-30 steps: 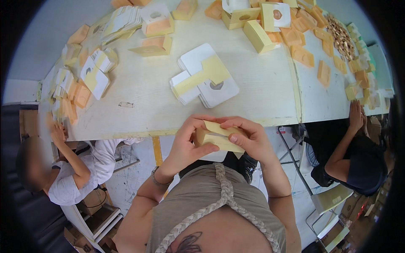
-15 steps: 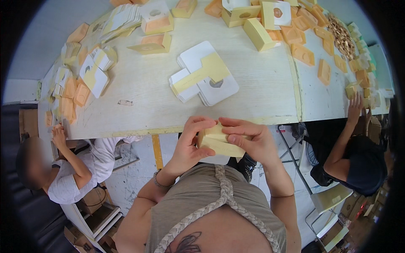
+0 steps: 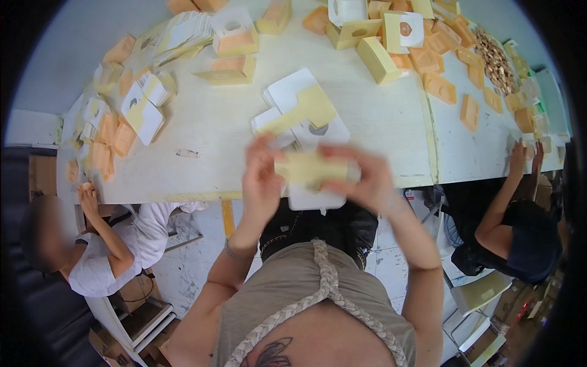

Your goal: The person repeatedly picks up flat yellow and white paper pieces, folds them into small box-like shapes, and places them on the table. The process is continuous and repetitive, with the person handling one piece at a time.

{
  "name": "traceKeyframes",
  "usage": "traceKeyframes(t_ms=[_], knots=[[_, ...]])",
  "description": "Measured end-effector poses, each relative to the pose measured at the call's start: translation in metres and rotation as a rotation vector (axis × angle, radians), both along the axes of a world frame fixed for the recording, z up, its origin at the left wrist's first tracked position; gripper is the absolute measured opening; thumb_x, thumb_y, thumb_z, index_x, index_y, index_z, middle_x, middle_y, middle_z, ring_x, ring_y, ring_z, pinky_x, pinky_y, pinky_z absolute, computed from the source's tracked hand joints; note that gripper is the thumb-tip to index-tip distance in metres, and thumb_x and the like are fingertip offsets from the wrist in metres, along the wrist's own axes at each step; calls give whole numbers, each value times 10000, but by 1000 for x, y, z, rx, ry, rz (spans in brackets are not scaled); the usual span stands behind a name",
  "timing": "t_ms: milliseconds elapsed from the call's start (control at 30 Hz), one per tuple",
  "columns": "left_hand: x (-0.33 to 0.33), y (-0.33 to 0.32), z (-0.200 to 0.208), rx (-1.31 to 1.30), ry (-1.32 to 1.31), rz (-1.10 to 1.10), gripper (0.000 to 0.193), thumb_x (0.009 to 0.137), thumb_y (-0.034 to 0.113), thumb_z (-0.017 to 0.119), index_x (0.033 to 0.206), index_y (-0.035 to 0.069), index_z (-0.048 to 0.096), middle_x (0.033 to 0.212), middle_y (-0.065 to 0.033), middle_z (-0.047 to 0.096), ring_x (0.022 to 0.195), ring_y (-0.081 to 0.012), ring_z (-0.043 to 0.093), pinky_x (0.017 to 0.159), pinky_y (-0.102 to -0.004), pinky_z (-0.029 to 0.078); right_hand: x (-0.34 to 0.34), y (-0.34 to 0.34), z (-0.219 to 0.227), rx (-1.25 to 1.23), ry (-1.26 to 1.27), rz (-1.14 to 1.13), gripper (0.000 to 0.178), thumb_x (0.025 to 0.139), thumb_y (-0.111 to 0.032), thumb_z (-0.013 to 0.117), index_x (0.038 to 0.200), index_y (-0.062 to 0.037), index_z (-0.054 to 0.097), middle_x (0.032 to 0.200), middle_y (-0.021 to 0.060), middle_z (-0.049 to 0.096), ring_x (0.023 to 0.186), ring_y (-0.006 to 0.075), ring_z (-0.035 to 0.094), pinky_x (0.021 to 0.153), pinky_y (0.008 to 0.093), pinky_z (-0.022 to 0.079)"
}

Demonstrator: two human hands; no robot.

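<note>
A small yellow card box (image 3: 306,168) with a white flap hanging below it is between my hands, just over the table's near edge. My left hand (image 3: 262,180) is closed on its left end, and my right hand (image 3: 364,177) grips the right end. Motion smears the fingers of both. Right beyond the hands lies a stack of flat card blanks (image 3: 309,107), white and yellow, with a dark cut-out near one corner.
Folded yellow boxes (image 3: 229,70) and orange moulded trays (image 3: 440,88) lie along the far side and right. More blanks and trays (image 3: 125,137) crowd the left. Copper-coloured pieces (image 3: 494,61) are heaped far right. Co-workers sit at the left (image 3: 104,254) and right (image 3: 520,238).
My hands have lifted the box up and away from me, toward the table. Its white flap now hangs more visibly below. The view has shifted slightly.
</note>
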State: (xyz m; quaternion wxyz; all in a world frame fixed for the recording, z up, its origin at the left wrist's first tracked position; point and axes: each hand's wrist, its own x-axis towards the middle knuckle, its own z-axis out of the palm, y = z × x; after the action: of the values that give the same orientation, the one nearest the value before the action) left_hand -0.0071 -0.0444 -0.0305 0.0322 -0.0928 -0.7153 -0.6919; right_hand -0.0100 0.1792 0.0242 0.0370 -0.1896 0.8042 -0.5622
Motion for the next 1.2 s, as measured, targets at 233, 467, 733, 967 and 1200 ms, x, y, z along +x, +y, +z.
traceKeyframes(t_ms=[233, 467, 733, 967, 1200], knots=[[-35, -7, -22, -816, 118, 99, 643, 840, 293, 614, 1294, -62, 327, 1340, -328, 315, 1274, -439, 293, 1053, -515, 219, -122, -18, -62, 381, -74, -489, 641, 727, -390, 719, 1165, 32, 519, 1044, 157, 590, 925, 234, 579, 784, 320, 465], [-34, -2, -25, -667, 93, 158, 674, 835, 255, 620, 1319, -68, 281, 1367, -323, 285, 1282, -443, 278, 1065, -452, 233, -135, -1, -72, 37, -345, -490, 442, 702, -165, 737, 1045, 54, 564, 830, 140, 652, 703, 210, 627, 645, 296, 502], [-22, 26, 28, 90, -146, -152, 582, 934, 102, 452, 1413, -36, 152, 1428, -171, 295, 1289, -223, 337, 1047, -328, 275, -66, -3, -15, -611, -514, -325, 416, 834, -180, 629, 1153, 47, 489, 1032, 119, 602, 913, 140, 579, 816, 273, 466], [6, 26, 68, 200, -169, -606, 762, 850, 99, 553, 1449, 40, 85, 1482, -117, 159, 1358, -198, 155, 1093, -332, 124, -25, -1, -6, -512, -482, -226, 577, 864, -171, 567, 1322, 41, 286, 1268, 154, 436, 1153, 209, 427, 969, 324, 344], [7, 37, 54, 300, -232, -185, 668, 801, 109, 580, 1381, 27, 257, 1314, -109, 387, 1183, -180, 409, 994, -324, 335, 28, -14, -17, -365, 41, -243, 665, 907, -213, 481, 1424, 21, 133, 1470, 208, 175, 1365, 288, 187, 1092, 347, 145]])
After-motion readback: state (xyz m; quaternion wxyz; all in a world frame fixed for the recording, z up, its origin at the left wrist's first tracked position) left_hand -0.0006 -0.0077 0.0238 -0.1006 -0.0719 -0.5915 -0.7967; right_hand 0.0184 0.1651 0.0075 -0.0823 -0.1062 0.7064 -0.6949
